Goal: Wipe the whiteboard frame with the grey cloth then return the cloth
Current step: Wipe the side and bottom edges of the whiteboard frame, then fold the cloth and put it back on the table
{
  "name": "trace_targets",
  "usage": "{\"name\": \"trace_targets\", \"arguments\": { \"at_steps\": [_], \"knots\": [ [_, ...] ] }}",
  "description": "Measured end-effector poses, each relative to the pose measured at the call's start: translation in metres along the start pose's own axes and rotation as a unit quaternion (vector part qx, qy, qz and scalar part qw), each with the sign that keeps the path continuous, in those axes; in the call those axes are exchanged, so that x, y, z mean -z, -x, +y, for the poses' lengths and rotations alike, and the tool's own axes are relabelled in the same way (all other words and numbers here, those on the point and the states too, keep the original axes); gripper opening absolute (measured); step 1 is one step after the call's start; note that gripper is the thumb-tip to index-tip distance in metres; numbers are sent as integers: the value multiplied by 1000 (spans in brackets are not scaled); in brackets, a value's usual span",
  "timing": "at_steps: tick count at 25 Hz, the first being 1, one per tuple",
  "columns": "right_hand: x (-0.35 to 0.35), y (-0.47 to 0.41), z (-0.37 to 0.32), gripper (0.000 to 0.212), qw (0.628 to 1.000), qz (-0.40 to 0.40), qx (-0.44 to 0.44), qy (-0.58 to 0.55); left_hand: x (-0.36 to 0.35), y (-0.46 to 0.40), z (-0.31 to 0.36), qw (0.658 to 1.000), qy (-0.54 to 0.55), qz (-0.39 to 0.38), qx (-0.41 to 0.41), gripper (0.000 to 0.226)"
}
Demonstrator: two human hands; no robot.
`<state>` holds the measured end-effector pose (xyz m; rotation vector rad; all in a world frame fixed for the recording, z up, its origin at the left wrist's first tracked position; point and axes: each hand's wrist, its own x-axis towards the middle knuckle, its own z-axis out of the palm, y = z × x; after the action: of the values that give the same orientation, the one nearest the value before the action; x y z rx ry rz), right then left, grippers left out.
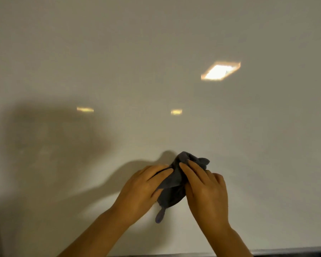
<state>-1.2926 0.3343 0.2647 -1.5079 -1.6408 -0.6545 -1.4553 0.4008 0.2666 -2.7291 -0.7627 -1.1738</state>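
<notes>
Between left hand [143, 188] and right hand [206, 190], bunched grey cloth [174, 184], gripped by both.

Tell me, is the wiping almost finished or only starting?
Probably early. Done: the grey cloth is picked up. In hand: the left hand and right hand bunch it together in front of the whiteboard, not on the frame. Left: wiping the frame, of which only a dark strip shows at the bottom, then returning the cloth. Whether any frame was wiped already can't be told.
</notes>
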Motion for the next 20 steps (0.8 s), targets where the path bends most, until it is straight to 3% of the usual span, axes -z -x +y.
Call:
{"name": "trace_targets", "arguments": {
  "at_steps": [2, 4, 7, 9, 11, 15, 20],
  "knots": [
    [20, -13, 25, 36, 998, 27, 35, 46, 11, -8, 8, 999, 27, 2, 40, 35],
    [31, -11, 22, 22, 996, 4, 54, 65, 17, -16, 16, 990, 106, -28, 89, 31],
    [51, -22, 50, 16, 997, -60, 39, -28, 21, -29, 29, 970, 168, -88, 150, 27],
    [67, -20, 59, 19, 979, -175, -17, -105, 22, -34, 38, 965, 185, -106, 152, 28],
    [81, -14, 75, 23, 962, -234, -58, -129, 23, -37, 51, 959, 220, -93, 152, 43],
    [125, -5, 92, 21, 960, -238, -85, -121, 14, -46, 76, 951, 256, -105, 138, 44],
    [176, 8, 94, 20, 950, -278, -118, -83, 12, -59, 95, 945, 263, -182, 72, 39]
  ]
}}
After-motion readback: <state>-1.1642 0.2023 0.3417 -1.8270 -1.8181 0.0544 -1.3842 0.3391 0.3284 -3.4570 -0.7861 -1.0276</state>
